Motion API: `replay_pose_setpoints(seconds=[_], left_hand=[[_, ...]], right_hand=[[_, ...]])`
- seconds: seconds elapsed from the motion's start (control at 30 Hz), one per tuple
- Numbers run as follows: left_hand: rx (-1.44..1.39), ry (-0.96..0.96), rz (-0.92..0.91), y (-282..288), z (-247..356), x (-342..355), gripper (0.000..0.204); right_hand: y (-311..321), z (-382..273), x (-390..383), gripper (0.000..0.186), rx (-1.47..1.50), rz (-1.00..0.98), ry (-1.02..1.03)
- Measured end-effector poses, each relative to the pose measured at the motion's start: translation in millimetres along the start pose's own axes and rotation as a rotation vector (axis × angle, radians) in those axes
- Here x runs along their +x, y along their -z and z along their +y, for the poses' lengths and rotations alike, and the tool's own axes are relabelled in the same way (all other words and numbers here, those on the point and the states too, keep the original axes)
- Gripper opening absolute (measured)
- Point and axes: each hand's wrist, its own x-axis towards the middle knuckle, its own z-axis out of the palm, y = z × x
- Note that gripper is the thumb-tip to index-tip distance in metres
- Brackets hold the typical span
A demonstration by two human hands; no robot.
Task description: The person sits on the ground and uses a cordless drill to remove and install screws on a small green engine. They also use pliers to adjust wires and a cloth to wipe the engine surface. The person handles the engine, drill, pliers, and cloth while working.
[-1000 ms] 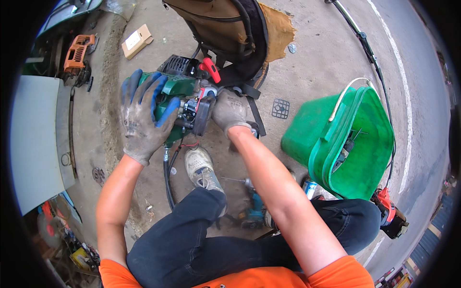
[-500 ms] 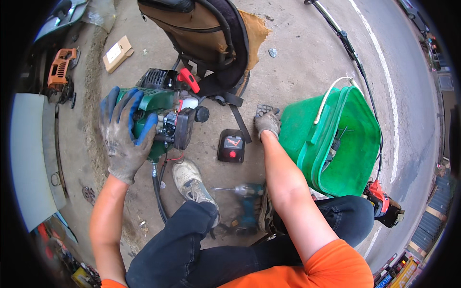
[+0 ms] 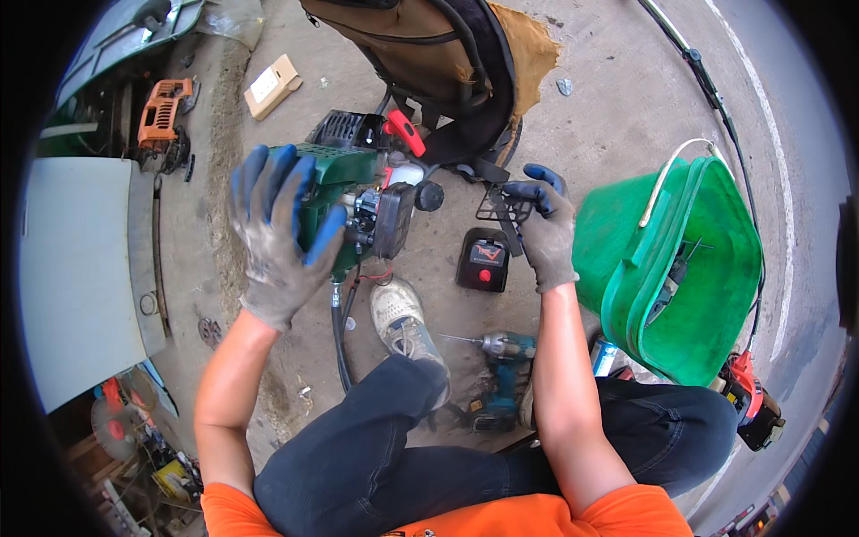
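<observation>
My left hand [image 3: 284, 234], in a grey and blue work glove, lies with spread fingers against a small engine with a green housing [image 3: 338, 166]. The engine's side shows wires, a hose and a black air-filter housing [image 3: 395, 219]. In my right hand [image 3: 544, 228], also gloved, a thin black plastic grid [image 3: 495, 204] is pinched between thumb and fingers, to the right of the engine. Below that hand, a black cover with a red knob [image 3: 484, 260] rests on the ground. A teal power drill [image 3: 504, 380] with a long bit lies between my feet.
Close on my right stands a green bucket [image 3: 617, 242] with metal parts inside. A brown padded backpack frame [image 3: 420, 54] is beyond the engine. Farther left are a cardboard box [image 3: 273, 87] and an orange machine cover [image 3: 164, 116]. A long pole [image 3: 693, 58] lies past the bucket.
My right hand has come up from beside the bucket and moved left toward the engine, with the black grid in it. My left hand stays on the engine. The whole view has shifted leftward.
</observation>
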Motion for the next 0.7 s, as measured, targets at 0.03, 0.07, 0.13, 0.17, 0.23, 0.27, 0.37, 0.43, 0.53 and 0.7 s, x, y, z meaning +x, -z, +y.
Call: replay_pose_setpoints(seconds=[0.03,0.07,0.13,0.17,0.23,0.27,0.37,0.43,0.53,0.7], left_hand=[[-0.025,-0.043,0.014,5.6,12.5,-2.2,0.063],[-0.089,-0.097,-0.037,16.2,22.7,-5.6,0.065],[-0.330,-0.107,-0.197,21.3,47.1,-8.3,0.064],[-0.346,-0.086,-0.315,21.2,61.2,-3.5,0.064],[-0.375,-0.048,-0.383,9.9,70.7,-13.2,0.057],[-0.318,-0.060,-0.388,4.5,70.7,-14.6,0.053],[-0.196,-0.098,-0.372,-7.7,67.7,-15.1,0.042],[-0.186,-0.130,-0.324,-11.4,65.4,-15.8,0.035],[-0.157,-0.114,-0.349,-10.5,67.1,-15.0,0.034],[-0.068,-0.029,-0.412,-6.2,64.8,-18.0,0.043]], right_hand=[[1.0,-4.9,-7.2,0.030,-0.115,-0.081,0.139],[-4.2,-25.6,-15.5,0.032,-0.054,-0.140,0.157],[-19.5,-49.1,-26.8,0.032,-0.059,-0.204,0.286],[-26.5,-52.1,-31.7,0.030,-0.118,-0.209,0.392],[-45.2,-56.0,-42.0,0.034,-0.147,-0.215,0.426],[-50.5,-55.9,-42.6,0.038,-0.185,-0.222,0.459],[-71.1,-65.2,-47.8,0.045,-0.005,-0.089,0.393],[-85.9,-72.7,-57.5,0.048,0.255,-0.018,0.150],[-98.5,-58.6,-70.6,0.050,0.361,-0.075,-0.115],[-105.6,-35.1,-86.5,0.058,0.698,-0.300,-0.325]])
